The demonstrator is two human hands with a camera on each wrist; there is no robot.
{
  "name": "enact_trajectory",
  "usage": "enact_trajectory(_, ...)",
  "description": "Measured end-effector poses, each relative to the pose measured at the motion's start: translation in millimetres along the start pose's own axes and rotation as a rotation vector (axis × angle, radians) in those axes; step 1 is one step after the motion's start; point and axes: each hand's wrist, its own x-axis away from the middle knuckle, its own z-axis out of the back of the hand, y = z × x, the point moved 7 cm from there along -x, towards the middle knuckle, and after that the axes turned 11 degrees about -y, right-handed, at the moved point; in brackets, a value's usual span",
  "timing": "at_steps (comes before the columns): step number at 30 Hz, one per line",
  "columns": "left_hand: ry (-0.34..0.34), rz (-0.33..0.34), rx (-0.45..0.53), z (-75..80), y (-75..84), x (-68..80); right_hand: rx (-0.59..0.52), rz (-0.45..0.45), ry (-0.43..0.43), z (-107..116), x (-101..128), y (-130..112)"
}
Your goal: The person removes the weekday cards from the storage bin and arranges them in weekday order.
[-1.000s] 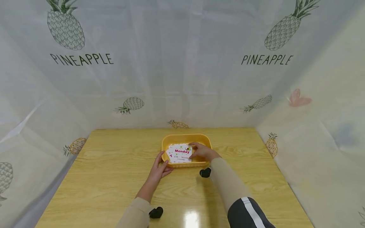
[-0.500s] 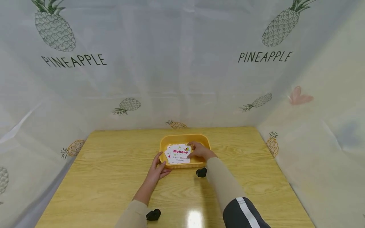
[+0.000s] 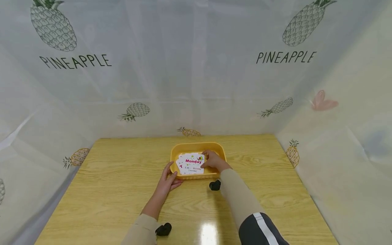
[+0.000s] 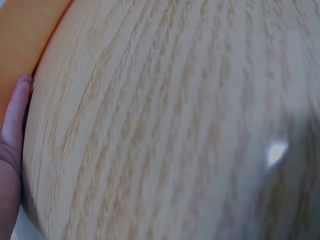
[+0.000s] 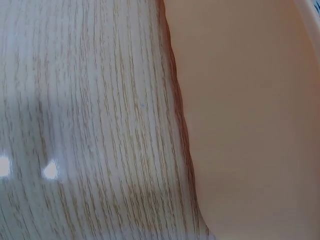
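Note:
A yellow plastic tray [image 3: 196, 146] sits on the wooden table in the head view. White flash cards [image 3: 189, 167] lie slightly fanned in its left part, the top one printed "Monday", with a red letter showing on one underneath. My left hand [image 3: 166, 183] holds the tray's front left corner, thumb at the rim. In the left wrist view one finger [image 4: 17, 112] rests along the tray's side [image 4: 20, 40]. Reaching over the front rim, my right hand [image 3: 215, 161] pinches the cards' right edge. The right wrist view shows only the tray's outer wall [image 5: 245, 125] and tabletop.
The wood-grain table [image 3: 122, 170] extends around the tray. A pineapple-print curtain [image 3: 190, 68] hangs behind it and along both sides. Small black pieces, one beside the right wrist [image 3: 215, 185] and one by the left sleeve [image 3: 163, 229], sit at the arms.
The head view has shifted slightly, so tray and arms appear a little further left. Both hands keep their places on the tray and the cards.

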Motion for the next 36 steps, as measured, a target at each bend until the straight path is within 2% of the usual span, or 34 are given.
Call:
enact_trajectory(11, -0.012, -0.018, -0.015, -0.5, 0.9, -2.9, -0.155, 0.036, 0.009, 5.7, 10.0, -7.4)
enact_trajectory(16, -0.008, -0.02, -0.005, -1.3, 3.1, -3.1, -0.123, 0.002, 0.003, 6.4, 10.9, -7.6)
enact_trajectory(19, 0.006, 0.007, 0.013, -1.6, 3.9, -3.2, -0.129, -0.002, -0.007, 6.4, 11.4, -8.0)
enact_trajectory(23, 0.025, 0.036, 0.03, -1.6, 5.4, -3.6, -0.211, 0.016, -0.035, 6.6, 14.6, -10.3)
enact_trajectory(31, 0.048, 0.037, 0.062, -0.1, 10.1, 1.3, -0.418, 0.05, -0.085, 11.0, 24.6, -21.9)
enact_trajectory(36, 0.049, 0.023, 0.056, 7.9, 11.2, 7.0, -0.436, 0.105, -0.082, 17.0, 33.7, -34.1)
